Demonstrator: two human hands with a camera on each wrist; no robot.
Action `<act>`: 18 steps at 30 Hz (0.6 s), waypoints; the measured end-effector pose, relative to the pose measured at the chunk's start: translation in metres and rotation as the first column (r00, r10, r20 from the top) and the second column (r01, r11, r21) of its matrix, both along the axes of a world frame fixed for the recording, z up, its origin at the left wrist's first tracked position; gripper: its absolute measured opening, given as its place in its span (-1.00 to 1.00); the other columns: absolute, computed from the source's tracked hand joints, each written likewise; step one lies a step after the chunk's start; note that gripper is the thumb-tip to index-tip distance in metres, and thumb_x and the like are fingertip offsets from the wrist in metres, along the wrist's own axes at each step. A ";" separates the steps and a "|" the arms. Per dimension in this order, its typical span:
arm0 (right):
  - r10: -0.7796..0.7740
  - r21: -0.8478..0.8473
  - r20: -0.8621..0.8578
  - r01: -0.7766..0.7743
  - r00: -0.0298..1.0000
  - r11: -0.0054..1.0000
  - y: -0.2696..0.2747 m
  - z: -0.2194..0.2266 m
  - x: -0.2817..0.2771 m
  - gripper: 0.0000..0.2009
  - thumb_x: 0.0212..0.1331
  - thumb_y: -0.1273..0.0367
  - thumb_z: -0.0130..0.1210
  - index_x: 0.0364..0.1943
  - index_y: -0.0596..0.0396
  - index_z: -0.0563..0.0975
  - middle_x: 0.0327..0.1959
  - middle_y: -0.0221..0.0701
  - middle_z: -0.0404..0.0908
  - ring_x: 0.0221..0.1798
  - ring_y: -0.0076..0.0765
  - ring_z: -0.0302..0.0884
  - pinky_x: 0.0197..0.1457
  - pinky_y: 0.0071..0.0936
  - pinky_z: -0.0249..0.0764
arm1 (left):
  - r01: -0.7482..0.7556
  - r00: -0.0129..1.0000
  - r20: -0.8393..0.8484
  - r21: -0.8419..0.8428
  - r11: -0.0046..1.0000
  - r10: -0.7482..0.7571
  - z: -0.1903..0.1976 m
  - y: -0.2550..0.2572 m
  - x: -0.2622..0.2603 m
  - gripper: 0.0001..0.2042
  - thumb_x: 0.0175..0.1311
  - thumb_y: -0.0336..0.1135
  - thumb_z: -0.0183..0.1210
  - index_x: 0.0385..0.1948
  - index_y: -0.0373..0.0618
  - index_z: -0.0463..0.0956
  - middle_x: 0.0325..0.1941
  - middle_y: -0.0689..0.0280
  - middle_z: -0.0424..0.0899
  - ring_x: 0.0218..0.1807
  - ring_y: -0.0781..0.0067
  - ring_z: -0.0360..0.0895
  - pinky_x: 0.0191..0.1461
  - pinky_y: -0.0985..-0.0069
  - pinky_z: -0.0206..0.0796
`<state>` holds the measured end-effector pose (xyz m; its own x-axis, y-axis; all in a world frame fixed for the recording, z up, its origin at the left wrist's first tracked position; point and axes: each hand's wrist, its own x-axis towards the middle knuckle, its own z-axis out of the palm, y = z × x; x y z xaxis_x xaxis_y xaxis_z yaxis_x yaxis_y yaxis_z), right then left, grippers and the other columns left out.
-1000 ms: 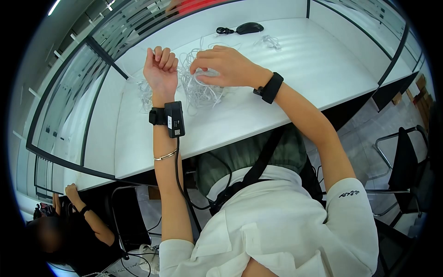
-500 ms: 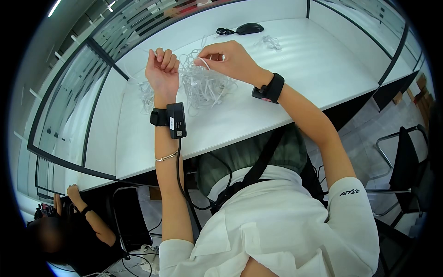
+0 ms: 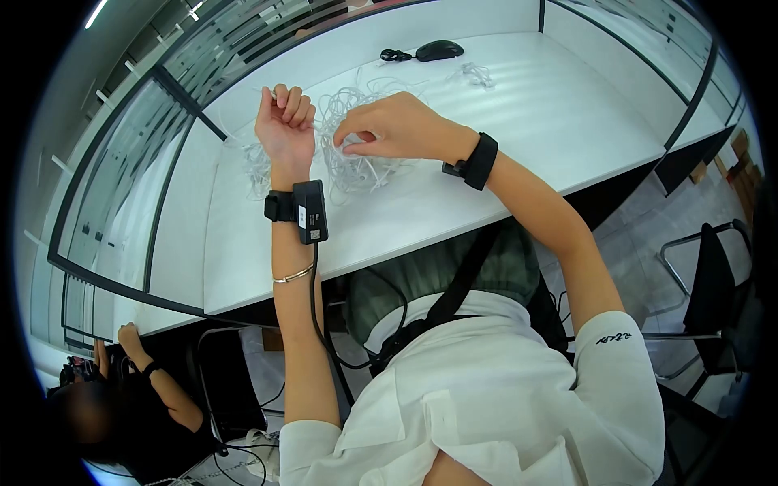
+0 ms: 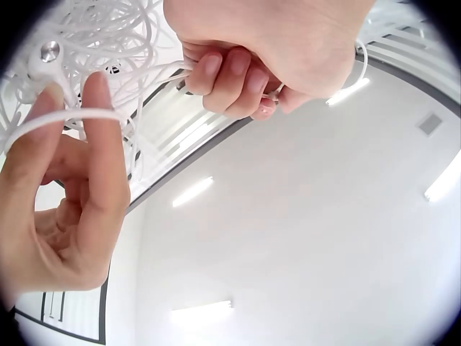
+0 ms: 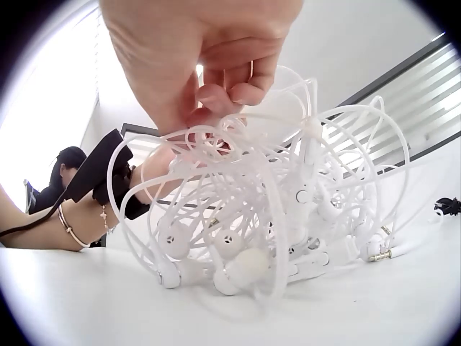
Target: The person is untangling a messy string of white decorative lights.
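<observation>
My left hand (image 3: 286, 130) is raised with its palm turned up, left of a tangle of white earphones (image 3: 356, 166). Its curled fingers grip a white earphone cable (image 4: 169, 67), which runs to the tangle in the left wrist view. My right hand (image 3: 409, 128) is over the tangle, its thumb and index finger apart among the cables. An earbud (image 4: 49, 52) with a round metal-coloured face lies near those fingertips in the left wrist view. White earbuds (image 5: 248, 267) and a gold-tipped plug (image 5: 382, 255) show low in the pile.
Behind the pile lie a black mouse (image 3: 439, 50) with its cord bundled and a small coil of white cable (image 3: 474, 75). Low partitions border the white desk (image 3: 551, 138). Another person (image 3: 166, 393) sits at the lower left, and a black chair (image 3: 705, 283) stands at the right.
My right hand pinched a cable above the pile half a second ago; now it is lower over the tangle, thumb and index apart. The left hand has barely shifted.
</observation>
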<state>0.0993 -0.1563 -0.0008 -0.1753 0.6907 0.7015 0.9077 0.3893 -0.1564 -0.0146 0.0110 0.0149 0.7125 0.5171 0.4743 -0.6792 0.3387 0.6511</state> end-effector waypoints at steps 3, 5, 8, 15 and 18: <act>-0.001 0.063 0.019 0.000 1.000 0.998 -0.001 0.002 -0.001 -0.85 0.08 0.21 0.21 -0.37 -0.11 0.53 -0.64 -0.59 0.40 -0.58 -0.49 0.38 -0.49 -0.54 0.28 | 0.003 1.000 0.002 0.001 1.000 -0.003 0.000 0.001 0.000 -0.64 0.45 -0.10 -0.19 -0.60 -0.02 0.18 -0.69 0.50 -0.02 -0.64 0.64 -0.16 -0.54 0.59 -0.24; -0.018 0.108 0.020 0.016 1.000 0.994 0.000 0.001 0.002 -0.82 0.06 0.21 0.22 -0.40 -0.09 0.48 -0.65 -0.59 0.37 -0.60 -0.48 0.37 -0.50 -0.54 0.28 | 0.008 1.000 0.002 -0.003 1.000 -0.008 0.000 0.000 0.000 -0.64 0.45 -0.09 -0.19 -0.60 -0.02 0.18 -0.69 0.50 -0.02 -0.64 0.64 -0.16 -0.54 0.59 -0.23; -0.067 0.072 -0.039 0.069 0.997 0.995 -0.001 0.003 0.006 -0.78 0.08 0.19 0.21 -0.41 -0.05 0.44 -0.62 -0.55 0.45 -0.59 -0.45 0.40 -0.50 -0.53 0.30 | 0.018 1.000 0.008 -0.003 1.000 -0.018 0.000 0.000 0.000 -0.64 0.45 -0.09 -0.19 -0.59 -0.02 0.18 -0.69 0.50 -0.02 -0.64 0.64 -0.16 -0.54 0.59 -0.23; -0.057 0.027 -0.200 0.064 0.978 0.998 0.004 0.002 0.014 -0.79 0.15 0.27 0.13 -0.47 0.09 0.42 -0.62 -0.44 0.44 -0.55 -0.37 0.38 -0.44 -0.46 0.32 | 0.020 1.000 0.010 -0.008 1.000 -0.020 0.001 -0.003 -0.001 -0.66 0.46 -0.16 -0.20 -0.60 -0.03 0.16 -0.67 0.49 -0.01 -0.63 0.63 -0.15 -0.54 0.58 -0.22; 0.048 -0.028 -0.401 -0.065 0.915 0.997 0.002 0.005 0.022 -0.84 0.17 0.36 0.16 -0.42 0.12 0.44 -0.58 -0.51 0.41 -0.48 -0.61 0.31 -0.38 -0.63 0.30 | -0.013 1.000 -0.005 -0.010 1.000 0.013 0.001 -0.002 0.000 -0.65 0.45 -0.12 -0.20 -0.60 -0.02 0.18 -0.69 0.50 -0.01 -0.64 0.64 -0.16 -0.54 0.58 -0.23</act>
<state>0.1210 -0.1538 0.0040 0.0741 0.7167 0.6935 0.7430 0.4242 -0.5178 -0.0145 0.0092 0.0155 0.7080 0.5313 0.4652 -0.6803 0.3363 0.6512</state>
